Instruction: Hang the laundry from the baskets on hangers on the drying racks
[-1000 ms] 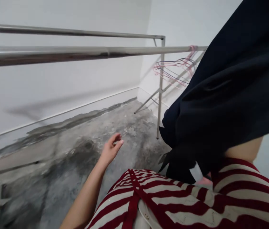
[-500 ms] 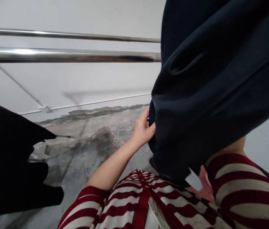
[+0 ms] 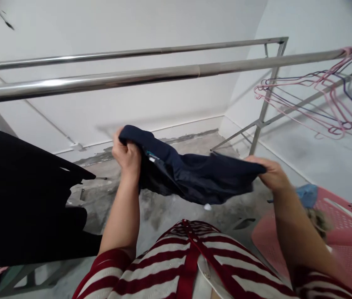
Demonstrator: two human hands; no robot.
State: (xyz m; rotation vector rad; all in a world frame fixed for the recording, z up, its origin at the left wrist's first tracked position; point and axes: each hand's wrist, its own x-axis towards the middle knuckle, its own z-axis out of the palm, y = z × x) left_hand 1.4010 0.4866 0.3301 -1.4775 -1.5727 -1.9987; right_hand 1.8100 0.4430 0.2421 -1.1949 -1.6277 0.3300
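A pair of navy trousers (image 3: 194, 174) is stretched between my two hands in front of my body, waistband upward. Inside the band a small teal and white label shows, and a white tag dangles below. My left hand (image 3: 126, 155) is closed round the left end of the waistband. At the other end, my right hand (image 3: 271, 172) pinches the cloth, slightly blurred by motion. The lower part of the trousers is folded out of sight.
Two metal rails (image 3: 169, 74) cross ahead, below which the trousers hang. Pink and purple hangers (image 3: 334, 95) hang at right. A black garment (image 3: 23, 199) hangs at left. A pink basket (image 3: 347, 232) with some cloth stands low at right.
The trousers, raised high across the right side before, are now lower and spread between both hands. My right hand has come into view; the hangers and basket are now uncovered.
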